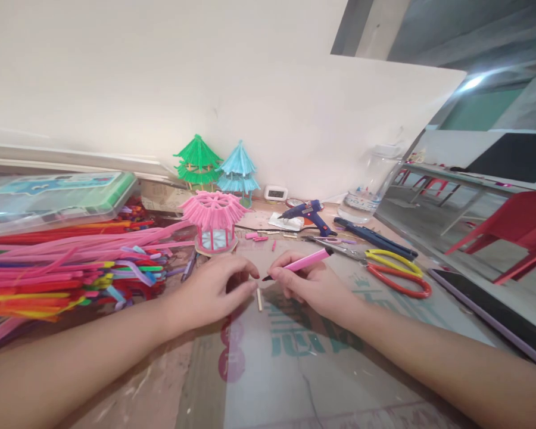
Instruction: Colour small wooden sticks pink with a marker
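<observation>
My right hand (310,280) grips a pink marker (310,260). Its dark tip points left, towards the fingertips of my left hand (217,286). The thumb and index finger of that hand come close together at the top end of a short pale wooden stick (259,300), which seems to be pinched there. Just behind my left hand stands a small pink pavilion model (213,217) with a fringed roof, pink posts and pale panels.
Bundled pipe cleaners (49,274) and a plastic case (58,196) lie left. Behind are green (198,161) and blue (239,170) pagoda models, a clock (276,193), and a glue gun (310,214). Right are pliers (393,265), a blue-handled tool (375,237), a jug (361,196) and a phone (495,313).
</observation>
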### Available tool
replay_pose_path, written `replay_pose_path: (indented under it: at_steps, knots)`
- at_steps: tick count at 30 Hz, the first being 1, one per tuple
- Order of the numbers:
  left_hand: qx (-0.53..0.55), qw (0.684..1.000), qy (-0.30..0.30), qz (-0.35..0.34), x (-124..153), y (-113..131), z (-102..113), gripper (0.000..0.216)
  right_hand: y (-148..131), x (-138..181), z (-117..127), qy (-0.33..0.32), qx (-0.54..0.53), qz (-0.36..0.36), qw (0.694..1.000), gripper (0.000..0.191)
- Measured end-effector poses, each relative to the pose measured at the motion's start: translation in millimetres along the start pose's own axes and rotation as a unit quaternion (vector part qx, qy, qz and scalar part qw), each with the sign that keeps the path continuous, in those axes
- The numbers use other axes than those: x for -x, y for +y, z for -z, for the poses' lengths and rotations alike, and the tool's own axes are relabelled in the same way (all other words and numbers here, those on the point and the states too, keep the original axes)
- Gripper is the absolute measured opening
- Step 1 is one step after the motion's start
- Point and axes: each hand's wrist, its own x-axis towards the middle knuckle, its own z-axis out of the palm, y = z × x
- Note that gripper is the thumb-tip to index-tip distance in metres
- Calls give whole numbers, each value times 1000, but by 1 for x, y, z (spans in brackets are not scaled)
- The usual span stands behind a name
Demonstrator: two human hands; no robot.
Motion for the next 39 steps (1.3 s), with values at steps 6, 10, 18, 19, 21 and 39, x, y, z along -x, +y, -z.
replay_pose_path:
  at_steps: [6,10,18,19,21,39]
  knots:
    - [-2,999,-6,-45,-5,-11,-2,16,1,2,0,-17,-29,-39,999,16]
    - [-4,997,-6,-75,-5,-10,-2,15,0,2,-3,-11,-8,-53,999,10]
    - [-7,997,-8,-78,-5,-9,-3,13,0,2,-4,-10,36,-33,999,8]
    - [-7,997,-7,-77,-5,-8,-3,13,1,2,-4,-11,37,-34,999,9]
    - [-9,998,-10,-66,-4,-6,-3,12,0,2,-4,-11,36,-39,999,9]
    - [-57,997,-46,-5,-2,10,0,22,-1,3,-5,-14,46,-20,999,10]
